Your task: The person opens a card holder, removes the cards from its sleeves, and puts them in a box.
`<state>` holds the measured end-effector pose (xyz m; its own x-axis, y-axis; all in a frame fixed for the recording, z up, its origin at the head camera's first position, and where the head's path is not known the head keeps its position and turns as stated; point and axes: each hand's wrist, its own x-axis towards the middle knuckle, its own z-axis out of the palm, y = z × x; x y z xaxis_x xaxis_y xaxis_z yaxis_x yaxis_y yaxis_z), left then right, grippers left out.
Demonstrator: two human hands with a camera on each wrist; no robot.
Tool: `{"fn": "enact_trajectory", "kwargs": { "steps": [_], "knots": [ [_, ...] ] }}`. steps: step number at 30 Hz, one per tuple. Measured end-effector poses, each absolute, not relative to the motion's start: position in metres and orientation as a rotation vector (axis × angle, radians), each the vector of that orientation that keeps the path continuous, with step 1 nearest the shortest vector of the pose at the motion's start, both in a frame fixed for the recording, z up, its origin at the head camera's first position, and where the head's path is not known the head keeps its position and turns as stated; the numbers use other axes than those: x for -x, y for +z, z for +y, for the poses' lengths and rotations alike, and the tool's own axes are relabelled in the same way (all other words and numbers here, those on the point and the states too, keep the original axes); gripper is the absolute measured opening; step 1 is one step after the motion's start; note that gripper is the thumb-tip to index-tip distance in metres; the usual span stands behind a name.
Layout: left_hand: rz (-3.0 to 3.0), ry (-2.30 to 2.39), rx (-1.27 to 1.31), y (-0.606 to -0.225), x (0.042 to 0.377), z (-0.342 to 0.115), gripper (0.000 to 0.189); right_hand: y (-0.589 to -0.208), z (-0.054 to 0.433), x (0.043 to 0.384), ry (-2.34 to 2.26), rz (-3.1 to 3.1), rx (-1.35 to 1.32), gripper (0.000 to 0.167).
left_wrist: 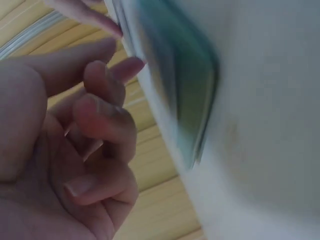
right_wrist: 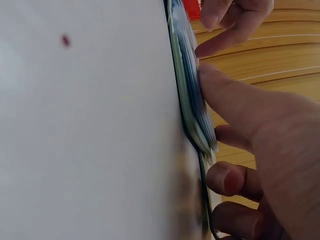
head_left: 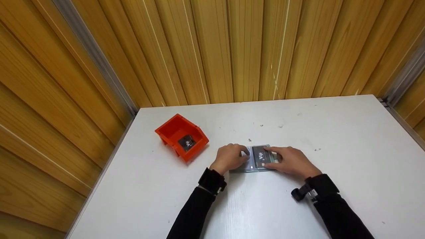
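On the table a card holder book (head_left: 254,168) lies spread, with clear, bluish pages. A dark card marked "Vip" (head_left: 260,156) lies flat on its right-hand page. My right hand (head_left: 292,161) rests at the holder's right side, thumb and index finger spread to two corners of the card. In the right wrist view the thumb (right_wrist: 225,92) lies straight along the layered page edges (right_wrist: 192,90). My left hand (head_left: 231,156) is over the left-hand page, thumb and forefinger apart; its other fingers hang loosely curled beside the green cover (left_wrist: 192,95) in the left wrist view.
An orange-red bin (head_left: 167,131) stands to the left on the white table (head_left: 159,199), with another dark "Vip" card (head_left: 187,142) inside it. Yellow wood-look panels (head_left: 245,49) rise behind the table's far edge and at its left.
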<state>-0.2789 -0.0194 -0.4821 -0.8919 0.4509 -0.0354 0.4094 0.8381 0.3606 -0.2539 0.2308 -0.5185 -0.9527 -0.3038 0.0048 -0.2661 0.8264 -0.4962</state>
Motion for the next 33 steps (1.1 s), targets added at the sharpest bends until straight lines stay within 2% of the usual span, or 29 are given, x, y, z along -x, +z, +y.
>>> {"fn": "enact_trajectory", "kwargs": {
  "steps": [5, 10, 19, 26, 33],
  "knots": [
    [2.666, 1.008, -0.483, -0.493, 0.278, -0.010, 0.022, -0.520, 0.235, 0.256, -0.858, 2.862, 0.466, 0.082],
    [2.303, 1.399, -0.220, -0.496, 0.276, -0.007, 0.023, -0.521, 0.235, 0.257, -0.893, 2.864, 0.493, 0.081],
    [2.015, 1.663, -0.101, -0.495, 0.275, -0.005, 0.025, -0.523, 0.238, 0.258, -1.016, 2.811, 0.450, 0.089],
    [1.851, 1.756, -0.006, -0.496, 0.274, -0.003, 0.022, -0.524, 0.243, 0.260, -1.071, 2.777, 0.466, 0.081],
    [1.688, 1.914, 0.111, -0.500, 0.274, 0.000, 0.026, -0.525, 0.242, 0.260, -1.086, 2.785, 0.464, 0.082]
  ]
}}
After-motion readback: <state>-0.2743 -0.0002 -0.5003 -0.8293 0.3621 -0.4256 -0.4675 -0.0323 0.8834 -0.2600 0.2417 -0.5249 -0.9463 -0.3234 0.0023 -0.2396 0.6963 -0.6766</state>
